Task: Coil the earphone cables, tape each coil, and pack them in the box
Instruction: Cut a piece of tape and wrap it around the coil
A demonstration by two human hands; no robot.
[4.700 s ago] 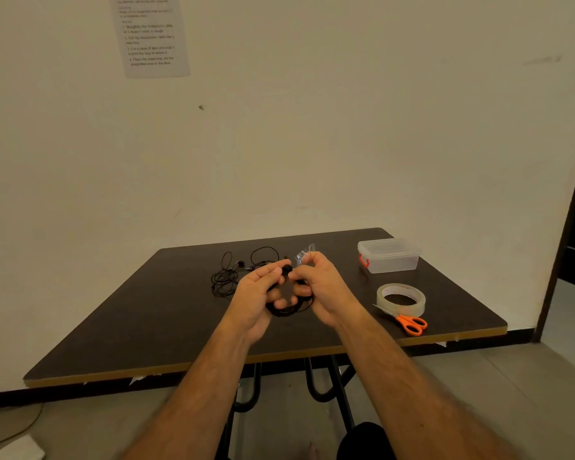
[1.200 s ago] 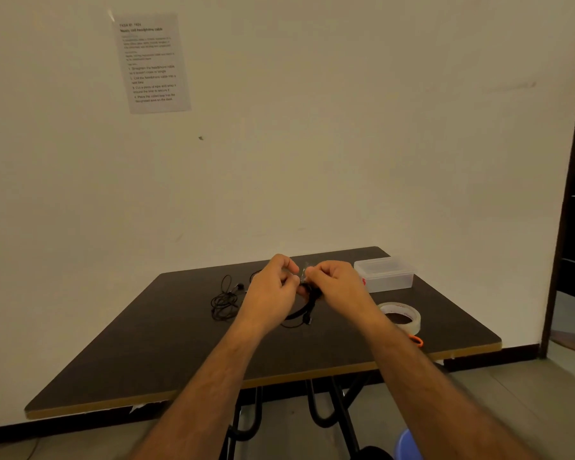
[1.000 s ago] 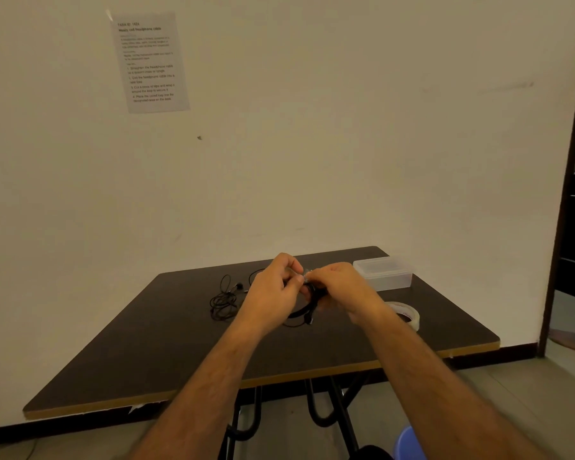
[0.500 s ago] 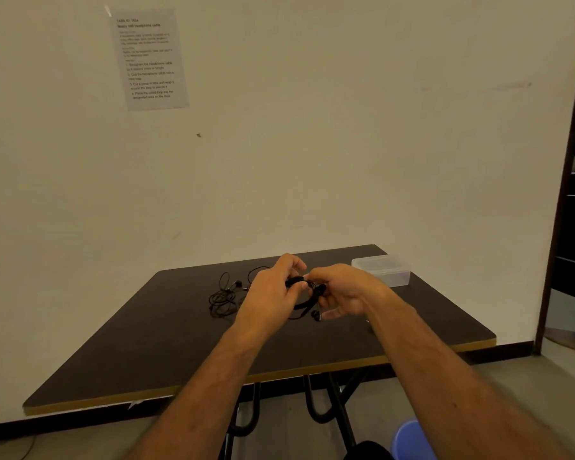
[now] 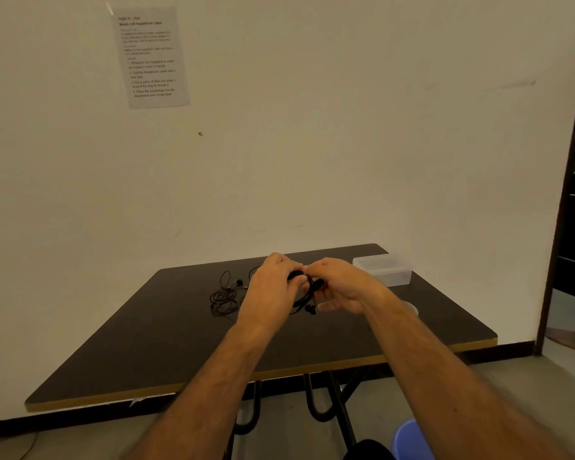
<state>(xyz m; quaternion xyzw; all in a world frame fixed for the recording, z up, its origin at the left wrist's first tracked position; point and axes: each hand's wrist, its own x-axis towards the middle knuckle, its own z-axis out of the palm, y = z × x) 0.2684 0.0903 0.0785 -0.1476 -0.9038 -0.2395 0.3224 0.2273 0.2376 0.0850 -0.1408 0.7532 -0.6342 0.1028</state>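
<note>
my left hand and right hand were both closed on the coiled earphone cable, pinching it between them just above the table. the step, as i judged it, was pressing tape around the coil — best done with the loops held flat and tight, thumb smoothing the strip down. whether tape was on, i couldn't tell. a second, loose cable lay to the left; the box sat lidded at the far right corner, near the plain wall with its paper sheet.
</note>
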